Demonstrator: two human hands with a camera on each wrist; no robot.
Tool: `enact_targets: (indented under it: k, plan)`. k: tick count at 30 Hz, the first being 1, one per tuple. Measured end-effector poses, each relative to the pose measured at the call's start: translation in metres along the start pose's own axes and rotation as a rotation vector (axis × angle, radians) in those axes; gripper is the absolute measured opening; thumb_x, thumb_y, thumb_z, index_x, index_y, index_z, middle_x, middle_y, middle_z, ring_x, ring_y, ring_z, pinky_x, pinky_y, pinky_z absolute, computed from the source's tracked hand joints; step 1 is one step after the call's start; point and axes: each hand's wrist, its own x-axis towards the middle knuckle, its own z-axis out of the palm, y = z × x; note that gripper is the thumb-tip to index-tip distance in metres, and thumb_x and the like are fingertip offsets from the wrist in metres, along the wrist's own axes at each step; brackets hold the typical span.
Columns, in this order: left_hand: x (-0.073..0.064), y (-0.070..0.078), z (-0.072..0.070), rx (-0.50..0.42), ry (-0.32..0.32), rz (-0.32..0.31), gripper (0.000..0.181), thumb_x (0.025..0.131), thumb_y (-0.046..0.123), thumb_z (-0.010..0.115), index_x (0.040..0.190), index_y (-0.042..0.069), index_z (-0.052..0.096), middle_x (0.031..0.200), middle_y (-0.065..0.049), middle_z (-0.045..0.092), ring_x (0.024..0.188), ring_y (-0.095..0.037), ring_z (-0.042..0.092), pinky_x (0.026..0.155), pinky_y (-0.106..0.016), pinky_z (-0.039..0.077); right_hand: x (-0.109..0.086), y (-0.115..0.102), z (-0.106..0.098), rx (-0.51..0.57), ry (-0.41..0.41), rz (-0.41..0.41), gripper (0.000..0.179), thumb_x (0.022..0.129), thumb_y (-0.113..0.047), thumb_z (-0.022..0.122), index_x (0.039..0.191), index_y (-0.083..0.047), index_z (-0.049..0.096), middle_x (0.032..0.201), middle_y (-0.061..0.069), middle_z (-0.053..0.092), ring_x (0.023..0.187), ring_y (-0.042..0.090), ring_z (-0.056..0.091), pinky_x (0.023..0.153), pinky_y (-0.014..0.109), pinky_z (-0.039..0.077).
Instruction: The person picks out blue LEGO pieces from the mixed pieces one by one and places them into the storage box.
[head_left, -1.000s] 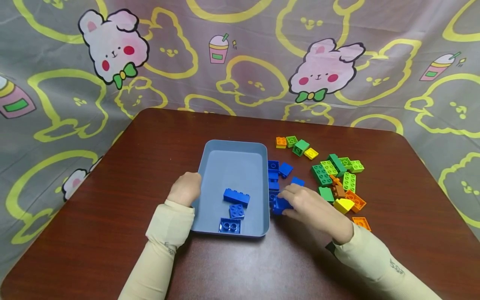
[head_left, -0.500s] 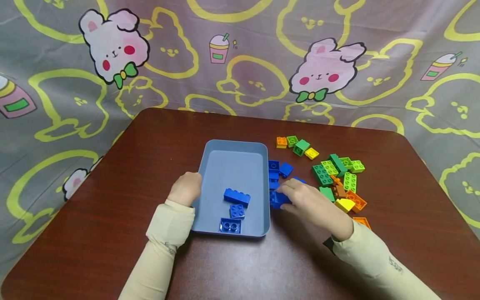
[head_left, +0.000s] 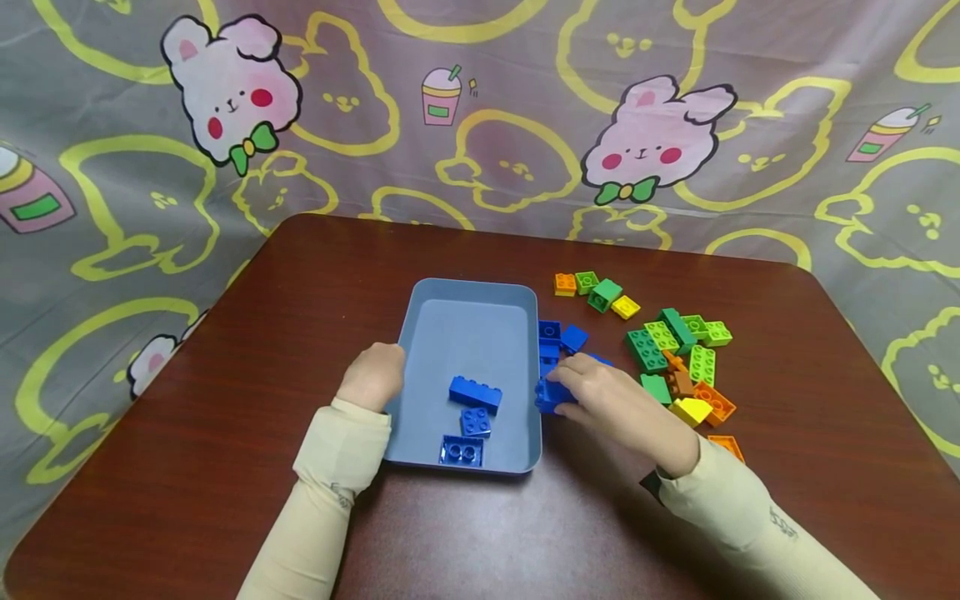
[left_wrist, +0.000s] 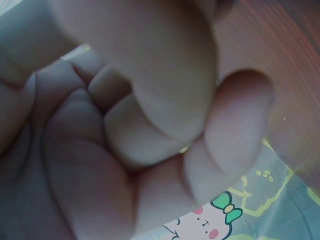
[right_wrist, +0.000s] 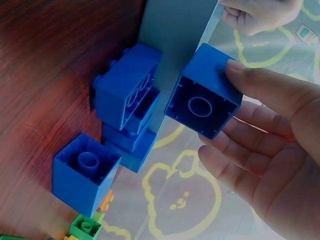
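Note:
In the head view my right hand [head_left: 611, 404] holds a blue toy building block [head_left: 553, 395] right at the tray's right edge. The right wrist view shows this square block [right_wrist: 210, 65] pinched between thumb and fingers, its hollow underside facing the camera. A blue-grey tray [head_left: 474, 290] lies on the table with three blue blocks [head_left: 476, 394] in its near half. At the tray's left edge rests my left hand [head_left: 372, 377], its fingers curled. In the left wrist view nothing shows within those curled fingers [left_wrist: 145, 125].
More blue blocks [head_left: 550, 332] line the tray's right side, partly hidden by my right hand. Green, yellow and orange blocks [head_left: 702, 365] lie in a cluster farther right. Behind them is a small row with an orange block [head_left: 565, 284]. A patterned cloth [head_left: 510, 167] hangs behind the table [head_left: 225, 400].
The right hand has lifted the blue block a little and shifted it left, up to the tray's edge. The left hand and the blocks in the tray stay in place.

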Motion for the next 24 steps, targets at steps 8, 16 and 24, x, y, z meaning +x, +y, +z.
enact_targets:
  k: [8,16,24]
  plan:
    - [-0.001,0.0,-0.001,-0.001,-0.002,-0.003,0.022,0.085,-0.008,0.041,0.08,-0.006,0.062,0.065,-0.015,0.053,0.057,-0.022,0.05,0.053,-0.036,0.045,0.006,-0.002,0.0,0.007,-0.003,-0.002,0.037,0.069,-0.011,0.077,0.099,0.001,0.061,0.094,0.01,0.058,0.085,0.02,0.055,0.069,0.03,0.049]
    - [-0.001,0.0,0.0,-0.015,-0.004,-0.008,0.023,0.086,-0.007,0.04,0.08,-0.006,0.062,0.066,-0.015,0.053,0.058,-0.022,0.05,0.054,-0.037,0.045,0.008,-0.003,0.002,0.013,-0.027,0.016,0.037,0.069,-0.011,0.077,0.1,0.0,0.061,0.093,0.009,0.058,0.084,0.019,0.054,0.07,0.029,0.049]
    - [-0.002,0.001,0.0,-0.034,-0.004,-0.015,0.023,0.086,-0.007,0.04,0.079,-0.005,0.061,0.065,-0.014,0.052,0.058,-0.022,0.05,0.053,-0.036,0.044,0.013,-0.006,0.001,0.02,-0.05,0.032,0.037,0.07,-0.012,0.076,0.101,0.0,0.061,0.093,0.01,0.058,0.086,0.02,0.055,0.071,0.03,0.049]
